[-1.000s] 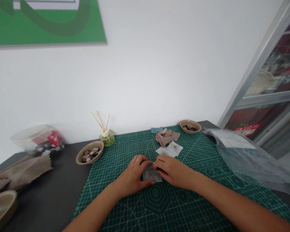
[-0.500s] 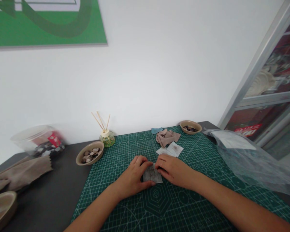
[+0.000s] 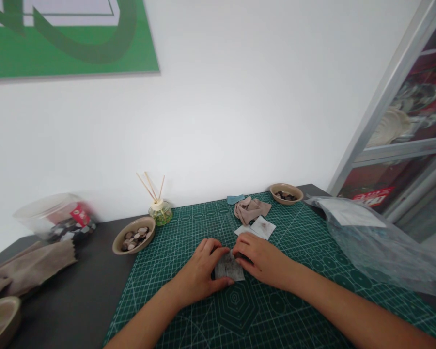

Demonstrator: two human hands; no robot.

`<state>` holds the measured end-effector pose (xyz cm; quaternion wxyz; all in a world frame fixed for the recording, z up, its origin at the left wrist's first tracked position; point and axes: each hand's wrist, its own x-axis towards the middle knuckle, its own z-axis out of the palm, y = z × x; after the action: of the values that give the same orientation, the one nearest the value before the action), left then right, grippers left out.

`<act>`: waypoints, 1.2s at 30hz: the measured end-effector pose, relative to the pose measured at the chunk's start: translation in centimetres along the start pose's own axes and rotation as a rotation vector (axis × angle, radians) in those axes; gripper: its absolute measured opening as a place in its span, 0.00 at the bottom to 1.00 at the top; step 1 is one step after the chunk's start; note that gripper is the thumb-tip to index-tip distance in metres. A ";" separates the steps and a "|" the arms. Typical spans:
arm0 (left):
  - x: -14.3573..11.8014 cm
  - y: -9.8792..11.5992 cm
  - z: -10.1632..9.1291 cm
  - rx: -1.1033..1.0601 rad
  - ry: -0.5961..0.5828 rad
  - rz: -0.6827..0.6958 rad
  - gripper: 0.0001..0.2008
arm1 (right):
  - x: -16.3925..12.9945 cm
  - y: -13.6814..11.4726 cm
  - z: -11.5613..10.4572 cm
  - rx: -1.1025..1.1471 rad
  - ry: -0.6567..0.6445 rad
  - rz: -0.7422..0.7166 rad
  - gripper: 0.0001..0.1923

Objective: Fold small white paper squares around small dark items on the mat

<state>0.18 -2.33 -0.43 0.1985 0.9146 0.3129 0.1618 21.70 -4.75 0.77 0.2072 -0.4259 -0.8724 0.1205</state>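
Nearest, well to the left of the grey square [image 3: 229, 271], a tan bowl [image 3: 12, 317] sits partly out of view on the dark tabletop [image 3: 76, 300]. The square itself lies flat on a green gridded mat [image 3: 189, 325]. The left hand [image 3: 199, 274] is at its left side, thumb and forefinger wide apart, thumb at the near edge and fingertips at the far one. The right hand [image 3: 259, 257] is at its far right corner, fingers bent and narrow; whether they pinch it, I cannot tell.

Far to the left of the square lies a brown cloth [image 3: 39, 264]; well to its right, a clear plastic bag [image 3: 370, 252]. Beyond the square to the left stands a bowl of round pieces [image 3: 119, 238]. Just beyond it to the right, two white squares [image 3: 263, 228] overlap. Farther past it come a glass diffuser with sticks [image 3: 161, 214] on the left, then a crumpled cloth [image 3: 252, 210], a blue scrap [image 3: 235, 199] and, to the right, a bowl with dark pieces [image 3: 292, 200].
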 end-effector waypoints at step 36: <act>0.1 0.1 0.0 -0.021 0.005 -0.016 0.25 | 0.0 -0.2 0.1 0.044 -0.091 -0.050 0.07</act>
<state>0.28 -2.35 -0.42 0.2085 0.9096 0.3188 0.1659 21.53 -4.89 0.72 0.1795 -0.3934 -0.8885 0.1539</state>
